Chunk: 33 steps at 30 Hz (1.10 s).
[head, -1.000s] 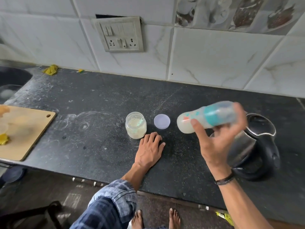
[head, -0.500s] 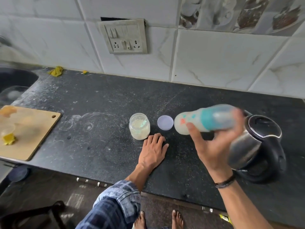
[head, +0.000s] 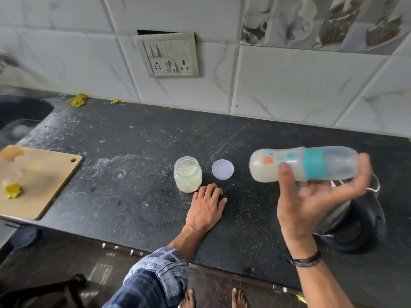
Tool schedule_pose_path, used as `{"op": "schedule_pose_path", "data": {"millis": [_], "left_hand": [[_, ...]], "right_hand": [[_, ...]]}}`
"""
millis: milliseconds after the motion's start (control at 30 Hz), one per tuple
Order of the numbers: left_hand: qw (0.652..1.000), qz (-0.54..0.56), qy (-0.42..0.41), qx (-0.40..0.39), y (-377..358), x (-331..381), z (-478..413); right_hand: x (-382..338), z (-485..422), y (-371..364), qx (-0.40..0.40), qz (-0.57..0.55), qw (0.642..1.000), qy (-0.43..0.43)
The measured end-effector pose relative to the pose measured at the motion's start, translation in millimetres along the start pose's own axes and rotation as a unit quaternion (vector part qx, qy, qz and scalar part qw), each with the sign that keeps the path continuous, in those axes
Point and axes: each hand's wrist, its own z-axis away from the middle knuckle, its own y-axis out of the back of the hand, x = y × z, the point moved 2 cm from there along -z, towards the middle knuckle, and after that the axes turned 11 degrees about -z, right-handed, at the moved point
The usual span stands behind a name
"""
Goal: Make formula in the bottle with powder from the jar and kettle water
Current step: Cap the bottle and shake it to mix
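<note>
My right hand (head: 311, 196) holds the capped baby bottle (head: 298, 164) on its side above the counter, base to the left, teal collar to the right, milky liquid inside. The open powder jar (head: 188, 174) stands on the black counter with a scoop inside. Its pale lid (head: 222, 169) lies flat just right of it. My left hand (head: 205, 207) rests flat on the counter, fingers spread, just in front of the jar and lid. The steel and black kettle (head: 355, 218) stands at the right, partly hidden behind my right hand.
A wooden cutting board (head: 49, 185) with yellow scraps lies at the left edge. A dark sink (head: 20, 112) is at the far left. A wall socket plate (head: 170, 55) sits on the tiled backsplash. The counter's front edge (head: 133, 247) runs below my left wrist.
The bottle has shifted back and forth sideways in my right hand, staying horizontal. My left hand has stayed flat on the counter.
</note>
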Motion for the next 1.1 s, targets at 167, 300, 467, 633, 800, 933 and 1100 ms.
{"op": "schedule_pose_path", "data": {"millis": [167,300,467,633,800,933,1100], "left_hand": [[1.000,0.002,-0.001,-0.006,-1,-1,1],[1.000,0.001,0.001,0.006,-2,-1,0],[1.000,0.000,0.001,0.004,-3,-2,0],[1.000,0.001,0.003,0.003,-4,-1,-1],[1.000,0.004,-0.001,0.009,-6,-2,0],[1.000,-0.002,0.001,0.012,-5,-1,0],[1.000,0.002,-0.001,0.004,-3,0,0]], "right_hand": [[17,5,1,-0.090,0.076,0.981,-0.152],[3,1,3,-0.007,0.019,0.999,-0.029],[14,7,1,-0.081,0.071,0.979,-0.174],[2,7,3,-0.038,0.032,0.998,-0.028],[14,18,6,-0.103,0.065,0.971,-0.206],[2,18,6,-0.044,0.021,0.997,-0.066],[11,22,8,-0.095,0.073,0.975,-0.189]]}}
